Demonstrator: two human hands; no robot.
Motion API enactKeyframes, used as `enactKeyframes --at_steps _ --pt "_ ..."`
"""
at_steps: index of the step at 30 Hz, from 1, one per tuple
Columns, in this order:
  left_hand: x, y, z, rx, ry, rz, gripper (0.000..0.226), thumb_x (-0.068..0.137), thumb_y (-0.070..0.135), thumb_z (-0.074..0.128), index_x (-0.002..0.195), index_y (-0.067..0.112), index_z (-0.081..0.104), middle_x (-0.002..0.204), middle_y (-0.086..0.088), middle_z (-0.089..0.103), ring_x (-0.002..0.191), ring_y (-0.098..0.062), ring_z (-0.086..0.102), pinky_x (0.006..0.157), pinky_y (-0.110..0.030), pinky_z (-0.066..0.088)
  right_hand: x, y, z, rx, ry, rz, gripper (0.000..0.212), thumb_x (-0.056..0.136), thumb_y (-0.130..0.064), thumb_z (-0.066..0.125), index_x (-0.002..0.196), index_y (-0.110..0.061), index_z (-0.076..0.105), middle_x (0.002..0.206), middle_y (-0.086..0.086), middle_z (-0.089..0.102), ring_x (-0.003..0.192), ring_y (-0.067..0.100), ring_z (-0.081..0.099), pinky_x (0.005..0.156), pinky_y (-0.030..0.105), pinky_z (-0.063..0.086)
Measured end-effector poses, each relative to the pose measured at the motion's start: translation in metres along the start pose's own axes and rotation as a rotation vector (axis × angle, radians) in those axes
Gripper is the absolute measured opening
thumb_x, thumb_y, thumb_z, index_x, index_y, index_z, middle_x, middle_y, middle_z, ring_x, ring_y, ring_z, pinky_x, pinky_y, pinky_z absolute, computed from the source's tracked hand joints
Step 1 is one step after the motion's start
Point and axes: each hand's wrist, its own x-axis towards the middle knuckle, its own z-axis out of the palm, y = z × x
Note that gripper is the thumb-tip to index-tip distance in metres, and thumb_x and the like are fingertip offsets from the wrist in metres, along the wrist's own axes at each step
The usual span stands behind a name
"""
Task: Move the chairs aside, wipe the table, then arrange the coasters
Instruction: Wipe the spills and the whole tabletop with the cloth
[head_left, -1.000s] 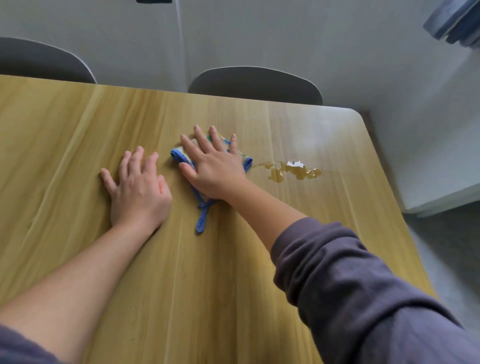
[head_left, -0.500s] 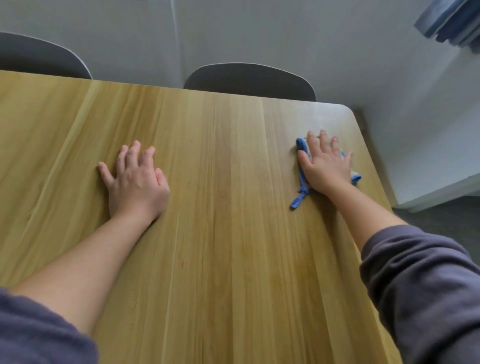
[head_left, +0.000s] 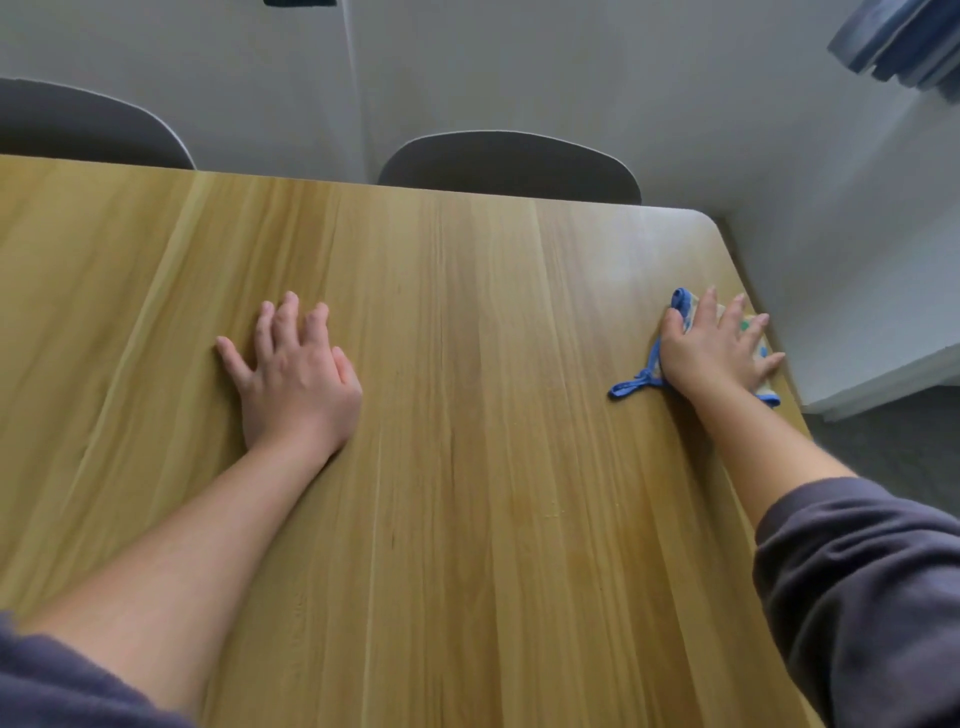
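Observation:
My right hand (head_left: 717, 348) presses flat, fingers spread, on a blue-edged cloth (head_left: 647, 376) at the right edge of the wooden table (head_left: 467, 415). Most of the cloth is hidden under the palm; a blue loop sticks out to the left. My left hand (head_left: 293, 379) rests flat on the tabletop, left of the middle, holding nothing. Two dark grey chair backs (head_left: 511, 163) (head_left: 83, 127) stand behind the table's far edge. No coasters are in view.
A light grey wall runs behind the chairs and along the right side. Grey floor (head_left: 893, 447) shows past the table's right edge. Blue fabric (head_left: 904, 36) hangs in the top right corner.
My right hand has slid the cloth rightward across the table to its right edge. The brown spill seen a second ago is gone. My left hand has stayed in place.

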Motion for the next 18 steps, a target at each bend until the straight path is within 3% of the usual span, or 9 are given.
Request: enactKeyframes --at_steps 11,18 --pt "0.003 -0.004 0.007 0.021 0.009 0.004 0.051 0.093 0.024 0.032 0.144 0.017 0.031 0.158 -0.009 0.018 0.146 -0.026 0.010 0.114 -0.061 0.004 0.060 -0.098 -0.008 0.009 -0.034 -0.201 0.067 0.096 -0.057 0.019 0.157 -0.031 0.009 0.166 0.002 -0.002 0.151 0.033 -0.005 0.115 0.064 -0.002" --pt "0.003 -0.002 0.004 -0.016 0.011 -0.011 0.051 0.093 0.022 0.035 0.143 0.017 0.033 0.158 -0.008 0.020 0.146 -0.024 0.010 0.114 -0.060 0.002 -0.040 -0.191 0.013 -0.001 -0.065 -0.769 0.064 0.098 -0.054 0.024 0.157 -0.032 0.011 0.166 0.002 -0.001 0.151 0.032 -0.007 0.116 0.063 -0.004"
